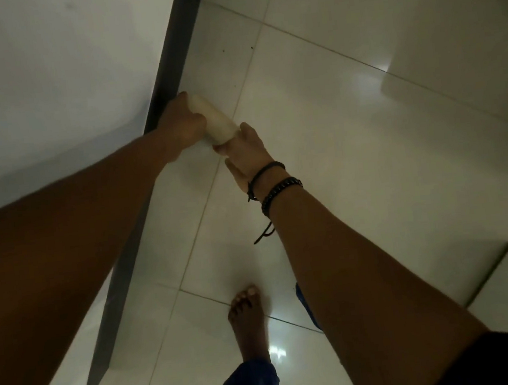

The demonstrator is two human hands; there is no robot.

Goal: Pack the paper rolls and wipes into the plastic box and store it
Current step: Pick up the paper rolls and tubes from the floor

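A white paper roll (216,121) lies slanted in mid-air over the tiled floor, near the dark base strip of a white cabinet. My left hand (180,128) is closed around its upper left end. My right hand (246,150), with dark bracelets at the wrist, grips its lower right end from below. Both arms reach forward and down. No plastic box and no wipes are in view.
A white cabinet front (43,74) with a dark base strip (168,59) fills the left side. Glossy white floor tiles (321,153) spread across the middle. White furniture edges (473,104) stand at the right. My bare foot (248,319) rests on the floor below.
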